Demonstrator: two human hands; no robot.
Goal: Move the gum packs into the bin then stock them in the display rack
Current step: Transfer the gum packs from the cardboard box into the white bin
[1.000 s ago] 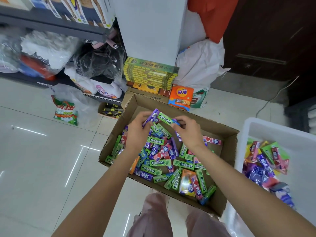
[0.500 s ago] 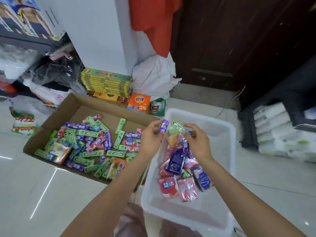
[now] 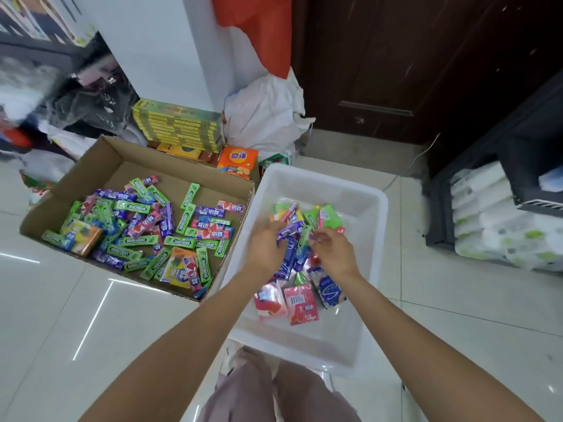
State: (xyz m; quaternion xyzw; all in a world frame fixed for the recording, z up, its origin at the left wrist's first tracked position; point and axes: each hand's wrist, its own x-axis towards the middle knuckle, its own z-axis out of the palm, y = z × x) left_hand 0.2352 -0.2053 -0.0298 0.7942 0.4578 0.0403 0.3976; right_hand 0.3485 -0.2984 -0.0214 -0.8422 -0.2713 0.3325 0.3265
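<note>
Flanking the bin: cardboard box; dark shelf.

One cardboard box, one white bin (gum packs uncountable).

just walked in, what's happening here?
A person is moving gum packs from a cardboard box on the floor into a white plastic bin beside it. Both hands are over the bin: the left hand has a grip on a purple pack, and the right hand is at the pile of packs in the bin, its grip too blurred to judge. Many packs remain in the box. No display rack is identifiable.
</note>
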